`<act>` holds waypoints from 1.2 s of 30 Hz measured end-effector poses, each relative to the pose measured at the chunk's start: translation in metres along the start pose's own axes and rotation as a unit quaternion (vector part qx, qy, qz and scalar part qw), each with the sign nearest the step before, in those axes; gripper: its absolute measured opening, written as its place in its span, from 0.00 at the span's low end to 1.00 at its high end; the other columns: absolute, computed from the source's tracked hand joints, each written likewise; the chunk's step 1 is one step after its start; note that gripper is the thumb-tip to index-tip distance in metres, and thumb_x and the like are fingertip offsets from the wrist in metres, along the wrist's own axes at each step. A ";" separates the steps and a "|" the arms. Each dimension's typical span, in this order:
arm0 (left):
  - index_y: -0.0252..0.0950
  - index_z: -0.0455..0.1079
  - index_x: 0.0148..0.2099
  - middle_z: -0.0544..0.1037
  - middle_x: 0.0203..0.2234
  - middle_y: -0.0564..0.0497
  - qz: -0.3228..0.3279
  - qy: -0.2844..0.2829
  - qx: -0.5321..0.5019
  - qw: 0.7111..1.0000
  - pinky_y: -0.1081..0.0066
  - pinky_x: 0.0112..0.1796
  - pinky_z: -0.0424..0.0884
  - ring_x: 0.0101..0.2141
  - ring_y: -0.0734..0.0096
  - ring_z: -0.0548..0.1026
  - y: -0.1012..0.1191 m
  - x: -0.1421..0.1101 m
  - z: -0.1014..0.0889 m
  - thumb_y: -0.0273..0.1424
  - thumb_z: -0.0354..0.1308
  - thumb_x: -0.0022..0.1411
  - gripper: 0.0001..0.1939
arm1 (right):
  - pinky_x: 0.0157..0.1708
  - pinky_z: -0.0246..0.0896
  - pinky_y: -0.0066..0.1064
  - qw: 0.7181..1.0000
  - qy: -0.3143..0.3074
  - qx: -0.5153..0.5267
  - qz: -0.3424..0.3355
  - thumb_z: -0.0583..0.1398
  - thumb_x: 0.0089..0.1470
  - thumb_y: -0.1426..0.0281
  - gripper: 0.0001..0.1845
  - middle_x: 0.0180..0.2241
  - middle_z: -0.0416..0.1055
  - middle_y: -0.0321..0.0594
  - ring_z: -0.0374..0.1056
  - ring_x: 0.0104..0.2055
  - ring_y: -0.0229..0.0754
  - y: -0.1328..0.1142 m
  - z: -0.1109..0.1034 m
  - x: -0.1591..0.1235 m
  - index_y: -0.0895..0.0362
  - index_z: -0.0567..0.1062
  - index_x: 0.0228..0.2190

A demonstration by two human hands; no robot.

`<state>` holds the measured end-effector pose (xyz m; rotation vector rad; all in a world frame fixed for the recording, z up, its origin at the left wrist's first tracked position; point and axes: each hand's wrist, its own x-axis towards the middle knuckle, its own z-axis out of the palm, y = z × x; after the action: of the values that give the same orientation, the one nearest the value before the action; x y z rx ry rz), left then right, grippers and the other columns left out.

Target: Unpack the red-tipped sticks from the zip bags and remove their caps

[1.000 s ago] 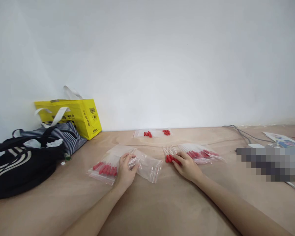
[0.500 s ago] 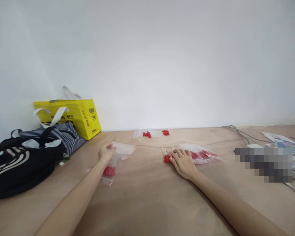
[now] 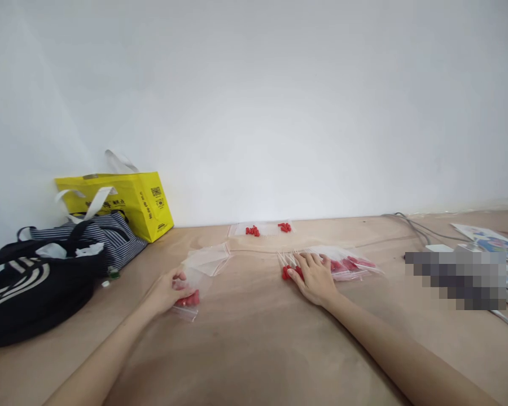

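Observation:
My left hand (image 3: 167,291) lies at the left side of a clear zip bag of droppers (image 3: 189,299), thumb and fingers apart, touching the plastic. The droppers' red bulbs point toward me, and the hand hides part of them. Just beyond it, flat clear zip bags (image 3: 209,259) spread over the table. My right hand (image 3: 317,280) rests palm down with fingers spread on a row of loose droppers (image 3: 287,272) with thin pale stems and red bulbs. Right of that hand is another clear bag of red-bulbed droppers (image 3: 349,264), partly covered by the fingers.
Against the wall, a clear bag (image 3: 268,229) carries two small groups of red bulbs (image 3: 252,231). A yellow carrier bag (image 3: 156,208), a striped bag (image 3: 118,239) and a black bag (image 3: 38,299) stand at the left. At right are cables (image 3: 415,225), printed sheets (image 3: 491,239) and a blurred-out object.
My left hand carried the clear empty bag leftward to the far side of the filled bag, released it, then came back nearer over the droppers. My right hand flattened, staying in place.

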<state>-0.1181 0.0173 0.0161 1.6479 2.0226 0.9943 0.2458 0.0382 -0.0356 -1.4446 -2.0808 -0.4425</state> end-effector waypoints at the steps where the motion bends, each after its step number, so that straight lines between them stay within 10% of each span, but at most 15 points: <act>1: 0.37 0.62 0.23 0.69 0.17 0.56 -0.007 -0.014 -0.015 1.000 0.71 0.25 0.64 0.23 0.67 0.70 0.004 -0.001 -0.001 0.33 0.63 0.29 0.16 | 0.46 0.38 0.45 1.000 0.017 0.005 0.000 0.46 0.56 0.58 0.21 0.42 0.67 0.46 0.58 0.43 0.47 -0.001 -0.002 0.000 0.57 0.66 0.45; 7: 0.36 0.66 0.23 0.69 0.15 0.57 -0.099 -0.205 -0.130 0.965 0.74 0.23 0.65 0.21 0.70 0.70 0.021 -0.021 -0.008 0.34 0.63 0.30 0.13 | 0.44 0.38 0.40 0.992 0.104 0.053 -0.039 0.49 0.55 0.65 0.14 0.38 0.68 0.43 0.59 0.39 0.43 -0.006 -0.014 -0.007 0.56 0.71 0.36; 11: 0.35 0.67 0.28 0.73 0.22 0.54 -0.163 -0.218 -0.229 0.934 0.73 0.28 0.68 0.25 0.69 0.73 0.023 -0.051 0.015 0.37 0.66 0.30 0.19 | 0.35 0.41 0.35 0.982 0.084 0.097 -0.139 0.50 0.54 0.68 0.12 0.30 0.68 0.39 0.57 0.33 0.39 -0.022 -0.018 -0.015 0.55 0.72 0.30; 17: 0.34 0.67 0.41 0.71 0.21 0.54 0.003 -0.296 -0.072 0.952 0.68 0.28 0.69 0.23 0.70 0.71 0.054 -0.091 0.043 0.46 0.56 0.47 0.24 | 0.31 0.40 0.33 0.966 0.022 0.142 -0.216 0.54 0.49 0.67 0.08 0.22 0.64 0.36 0.52 0.29 0.38 -0.047 -0.019 -0.024 0.55 0.71 0.24; 23: 0.44 0.55 0.57 0.58 0.56 0.46 0.374 -0.277 0.127 0.876 0.52 0.52 0.52 0.55 0.52 0.54 0.066 -0.074 0.050 0.42 0.58 0.50 0.33 | 0.33 0.42 0.33 0.971 -0.040 0.178 -0.152 0.55 0.49 0.68 0.08 0.22 0.65 0.35 0.54 0.30 0.38 -0.044 -0.023 -0.025 0.56 0.70 0.22; 36: 0.36 0.56 0.56 0.61 0.53 0.42 0.280 -0.167 0.152 0.933 0.54 0.50 0.57 0.52 0.55 0.59 0.074 -0.092 0.094 0.40 0.50 0.56 0.28 | 0.36 0.48 0.33 0.955 -0.137 0.250 -0.079 0.57 0.48 0.68 0.07 0.28 0.68 0.36 0.59 0.35 0.40 -0.042 -0.026 -0.022 0.51 0.74 0.31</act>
<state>0.0200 -0.0369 -0.0119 2.4526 1.5626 0.5057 0.2193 -0.0077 -0.0263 -1.0859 -2.3126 0.2357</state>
